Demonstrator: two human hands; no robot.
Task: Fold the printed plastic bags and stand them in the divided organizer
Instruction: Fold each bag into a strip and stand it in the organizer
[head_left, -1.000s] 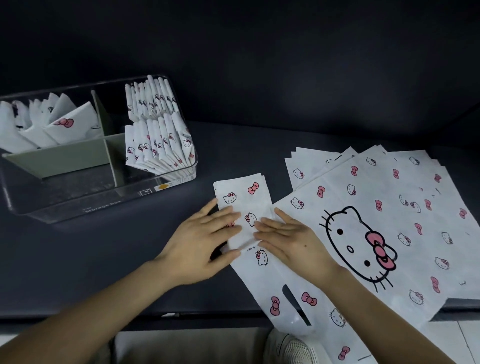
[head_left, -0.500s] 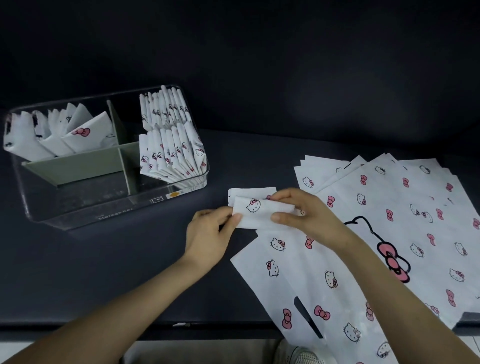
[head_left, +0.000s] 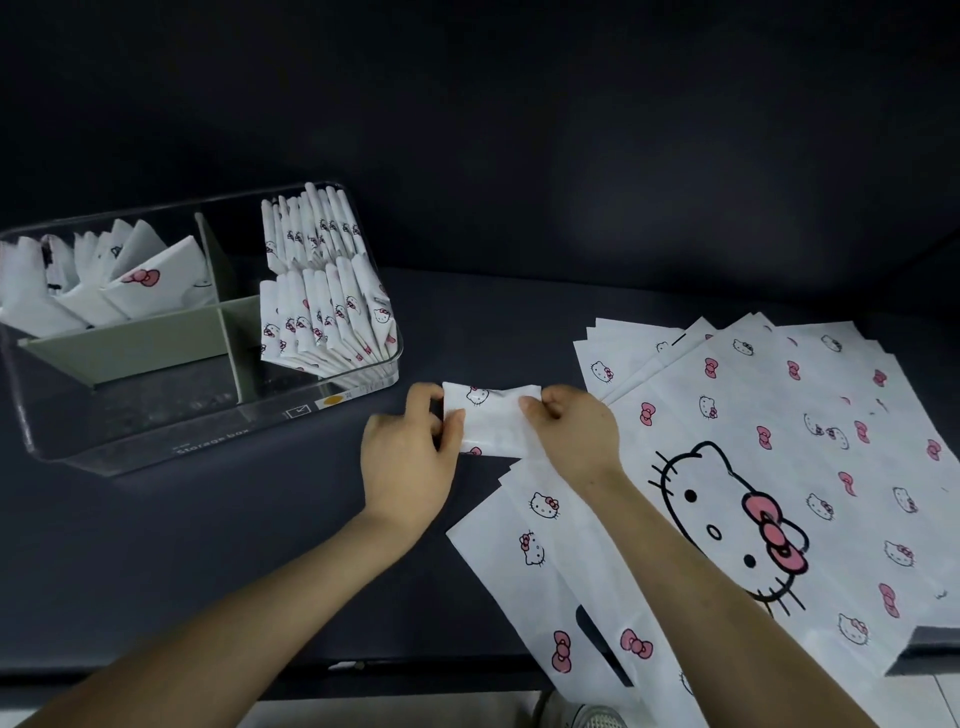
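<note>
A white plastic bag printed with cat faces and pink bows lies as a long strip on the dark table; its far end is folded over into a small flap. My left hand pinches the flap's left edge, and my right hand pinches its right edge. A clear divided organizer with green dividers stands at the left. Folded bags stand in rows in its right compartment, and looser folded bags fill its back left one.
A fanned pile of flat printed bags covers the table's right side, the top one showing a large cat face. The strip's near end hangs over the table's front edge. A shoe shows below on the floor.
Both hands went from pressing the strip flat to lifting its far end and folding it over. The fold has grown by another turn, and the view has tilted slightly.
</note>
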